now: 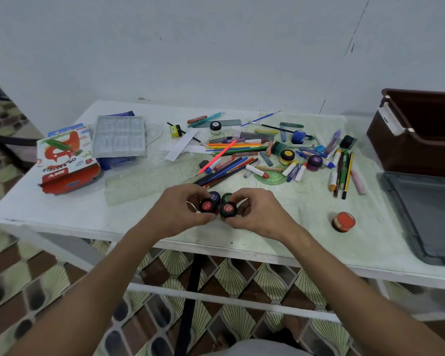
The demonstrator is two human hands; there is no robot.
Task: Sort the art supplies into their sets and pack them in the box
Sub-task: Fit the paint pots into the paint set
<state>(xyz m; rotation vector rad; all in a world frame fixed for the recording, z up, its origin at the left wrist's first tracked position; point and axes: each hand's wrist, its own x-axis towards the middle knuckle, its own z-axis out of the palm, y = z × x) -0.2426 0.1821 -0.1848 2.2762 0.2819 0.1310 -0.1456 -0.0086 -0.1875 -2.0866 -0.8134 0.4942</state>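
Just below the middle of the frame, both hands meet over a tight cluster of small paint pots at the near edge of the table [62,211]. The left hand [183,209] curls its fingers and thumb around a pot with a red label [207,206]. The right hand [254,211] pinches a second red-labelled pot [228,208], and the two pots touch side by side. Right behind them stand a purple-topped pot [214,196] and a green-topped pot [226,197], partly hidden by the fingers.

To the lower right of the hands, apart from the cluster, an orange-lidded pot [343,221] lies tilted on the table. Above the hands, across the centre and right of the table, a loose pile of pencils [231,147], crayons and pens spreads out. More pots sit among it: a yellow one [287,155], a purple one [314,162], a blue one [298,136] and a white-labelled one [215,127]. A green protractor [271,179] lies under the near edge of the pile, and a yellow sharpener [175,131] sits further back.

At the left, a clear plastic tray [118,136] rests on something blue, with an oil pastels box [64,160] just beside it at the table's left edge. A clear flat sleeve [139,183] lies between that box and the hands.

At the upper right stands a brown box [419,134], open at the top, with a grey lid [427,214] lying flat in front of it.
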